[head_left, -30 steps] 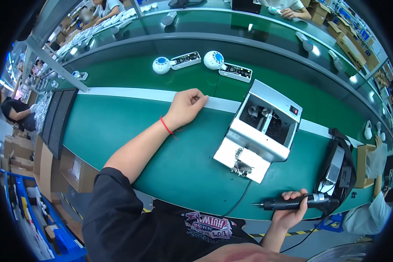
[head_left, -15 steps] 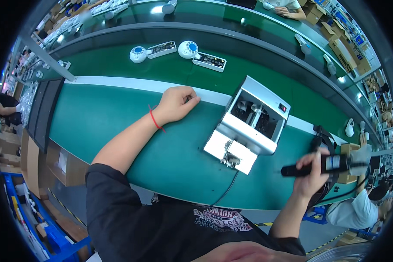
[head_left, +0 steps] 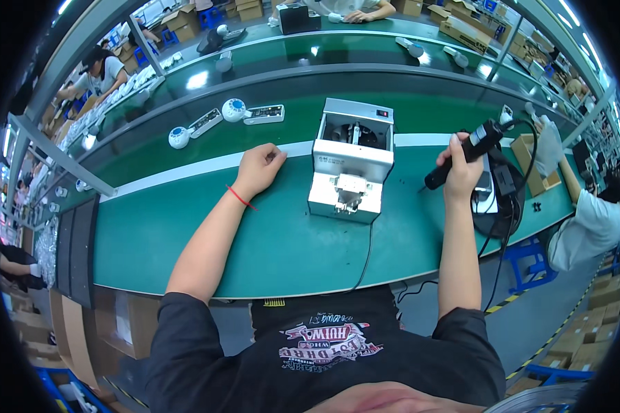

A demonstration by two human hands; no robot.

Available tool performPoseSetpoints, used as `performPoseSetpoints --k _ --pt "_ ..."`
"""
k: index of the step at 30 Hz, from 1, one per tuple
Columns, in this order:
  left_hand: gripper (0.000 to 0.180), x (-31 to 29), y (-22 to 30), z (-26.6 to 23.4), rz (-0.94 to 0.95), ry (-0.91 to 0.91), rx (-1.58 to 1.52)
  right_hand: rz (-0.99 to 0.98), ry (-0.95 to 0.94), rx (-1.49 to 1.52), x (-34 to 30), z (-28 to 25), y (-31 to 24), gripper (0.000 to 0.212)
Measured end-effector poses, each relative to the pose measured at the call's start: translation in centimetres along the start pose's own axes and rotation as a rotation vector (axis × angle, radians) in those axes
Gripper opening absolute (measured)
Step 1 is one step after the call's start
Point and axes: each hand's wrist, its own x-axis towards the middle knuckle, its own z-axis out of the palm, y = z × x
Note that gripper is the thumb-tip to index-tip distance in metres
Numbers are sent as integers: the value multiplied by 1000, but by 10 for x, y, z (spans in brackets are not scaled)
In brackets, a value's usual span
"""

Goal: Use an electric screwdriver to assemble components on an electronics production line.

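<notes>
My right hand (head_left: 461, 171) is wrapped round a black electric screwdriver (head_left: 486, 138) and holds it above the bench, to the right of a silver screw feeder (head_left: 348, 196). The screwdriver slants, its thin bit pointing down and left; a cable leaves its upper end. Left of the feeder, my left hand (head_left: 258, 168) rests at the white strip on the green bench, fingers curled in. Whatever may lie between those fingertips is too small to make out. The feeder has an open top compartment, a lit red switch and a metal front outlet.
Two white round-headed devices (head_left: 234, 110) with exposed circuit boards lie on the green conveyor (head_left: 310, 113) beyond the strip. Right of my right hand are a round black stand (head_left: 506, 206) with cables and a cardboard box (head_left: 528, 162). A co-worker (head_left: 585, 230) sits at the far right.
The view has turned, so the feeder now appears upright and further left. The screwdriver has swung from nearly level to a slant, bit downward. My left hand stays by the strip.
</notes>
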Motion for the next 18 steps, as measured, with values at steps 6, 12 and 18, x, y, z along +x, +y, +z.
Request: performPoseSetpoints --k 6,12,18 --pt "22 -5 2 -5 -26 -16 24 -22 3 -39 0 7 4 21" --pt "20 -1 9 -1 48 -38 23 26 38 10 -1 -6 1 21" --pt "16 -6 -7 -7 95 -56 69 106 99 -11 2 -6 16 23"
